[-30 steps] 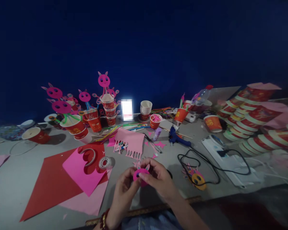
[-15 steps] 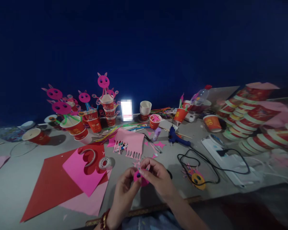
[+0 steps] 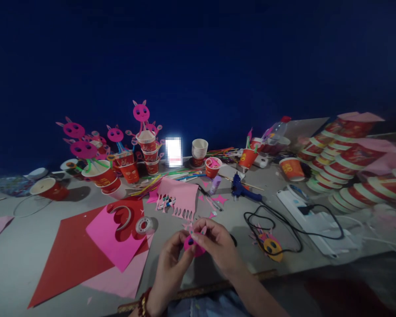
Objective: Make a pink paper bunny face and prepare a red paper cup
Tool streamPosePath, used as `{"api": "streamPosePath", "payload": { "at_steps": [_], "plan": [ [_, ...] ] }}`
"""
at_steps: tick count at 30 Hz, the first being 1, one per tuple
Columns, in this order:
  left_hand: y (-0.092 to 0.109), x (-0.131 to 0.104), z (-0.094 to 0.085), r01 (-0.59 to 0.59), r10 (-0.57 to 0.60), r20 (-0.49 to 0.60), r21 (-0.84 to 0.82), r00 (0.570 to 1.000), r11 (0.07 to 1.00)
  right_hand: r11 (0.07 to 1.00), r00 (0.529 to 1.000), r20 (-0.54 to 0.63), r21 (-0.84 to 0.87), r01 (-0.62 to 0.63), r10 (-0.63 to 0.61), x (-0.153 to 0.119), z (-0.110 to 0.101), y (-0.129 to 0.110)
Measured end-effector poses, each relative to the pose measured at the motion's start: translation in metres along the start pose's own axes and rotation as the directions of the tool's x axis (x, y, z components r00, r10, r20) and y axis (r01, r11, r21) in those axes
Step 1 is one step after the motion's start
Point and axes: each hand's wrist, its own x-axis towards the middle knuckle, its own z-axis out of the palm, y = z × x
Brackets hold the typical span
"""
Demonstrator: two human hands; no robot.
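Between my two hands, above the front edge of the table, is a small round pink paper face [image 3: 199,251] with a dark eye and light pink ears. My left hand [image 3: 174,257] pinches its left side between thumb and fingers. On its upper right, my right hand [image 3: 217,243] grips the face, with the thumb pressed near an ear. My fingers cover part of it. Just beyond lies a light pink paper sheet [image 3: 181,196] with a row of cut-outs along its near edge.
Red paper [image 3: 66,251], a magenta sheet [image 3: 119,246] and a tape roll [image 3: 144,225] lie left. A blue glue gun [image 3: 246,191], its black cord and a white power strip [image 3: 313,224] are right. Stacked red cups [image 3: 346,154] stand far right; cups with pink paper figures [image 3: 82,149] stand back left.
Almost nothing differs. Both hands keep the pink paper face in the same place, and the view has shifted very slightly.
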Motion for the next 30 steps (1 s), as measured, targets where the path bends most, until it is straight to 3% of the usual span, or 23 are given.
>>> {"api": "streamPosePath", "payload": {
  "at_steps": [11,16,30],
  "plan": [
    [-0.003,0.001,0.000,0.047,-0.052,-0.041,-0.102,0.998,0.994,0.999,0.998,0.046,0.017,-0.034,0.034,-0.004,-0.006,0.001],
    [-0.005,0.002,0.001,0.062,-0.076,-0.110,-0.130,0.991,0.990,0.999,0.998,-0.058,0.032,-0.002,0.004,-0.007,-0.013,0.008],
    [0.001,0.001,0.005,0.092,-0.115,-0.150,-0.151,0.982,0.984,0.997,0.984,-0.169,0.050,0.059,-0.050,-0.004,-0.011,0.011]
  ]
}}
